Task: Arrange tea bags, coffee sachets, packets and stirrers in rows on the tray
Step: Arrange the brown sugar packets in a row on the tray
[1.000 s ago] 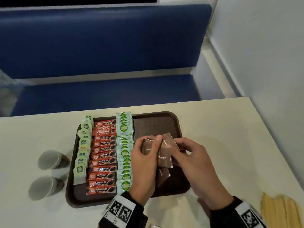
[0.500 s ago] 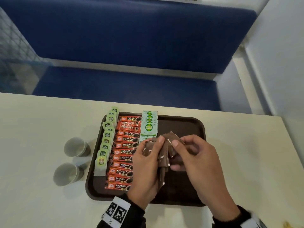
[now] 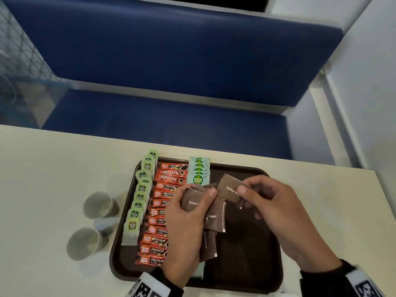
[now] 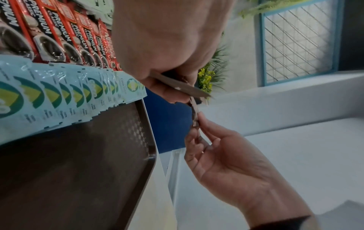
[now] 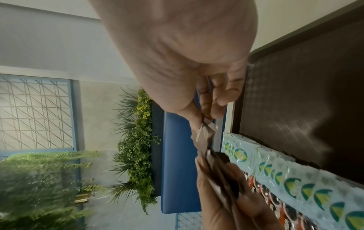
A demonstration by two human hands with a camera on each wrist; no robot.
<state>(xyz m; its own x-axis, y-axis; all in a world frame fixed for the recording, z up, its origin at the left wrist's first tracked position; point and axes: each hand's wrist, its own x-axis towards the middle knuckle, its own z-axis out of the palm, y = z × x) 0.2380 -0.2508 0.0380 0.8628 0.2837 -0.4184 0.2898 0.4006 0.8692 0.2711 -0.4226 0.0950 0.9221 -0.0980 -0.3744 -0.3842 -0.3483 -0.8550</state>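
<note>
**Two hands, one fan of brown sugar**

Both hands hovered over the brown tray (image 3: 246, 281). The left hand (image 3: 186, 230) gripped a fanned bunch of brown sugar packets (image 3: 214, 219), long axes running roughly toward the person. The right hand (image 3: 276, 213) pinched one brown sugar packet (image 3: 230, 190), tilted. On the tray lay three rows: tea bags (image 3: 139, 202), coffee sachets (image 3: 159, 211), Coco Natura packets (image 3: 198, 171).

Black sleeves (image 3: 317, 281), checkered white wristbands (image 3: 150, 286)

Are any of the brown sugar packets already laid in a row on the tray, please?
No, the brown sugar packets are all held in the left hand and right hand above the tray.
</note>
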